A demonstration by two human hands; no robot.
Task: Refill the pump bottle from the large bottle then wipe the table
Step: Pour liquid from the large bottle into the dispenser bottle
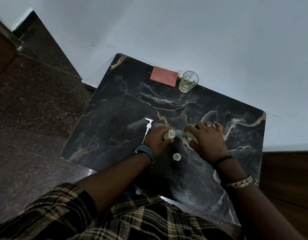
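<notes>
On the dark veined marble bench [115, 94], the left hand [156, 141] grips a small clear pump bottle [169, 135] holding pale liquid, pump removed. The right hand [207, 141] wraps a larger clear bottle [190, 135] tipped sideways — its neck meets the small bottle's mouth. The white pump head [148, 127] lies just left; a clear round cap [177, 156] near the wrists. Far edge: folded red cloth [164, 78], glass tumbler [188, 82] beside it.

table [125, 104]: dark marble-look top, pale veins, smooth, faint sheen. tumbler [188, 81]: clear glass. pump head [148, 126]: white plastic, with thin tube. cap [177, 156]: translucent plastic. pad [164, 78], upper centre: matt reddish paper or cloth. sleeve [63, 213]: woven plaid cloth.
</notes>
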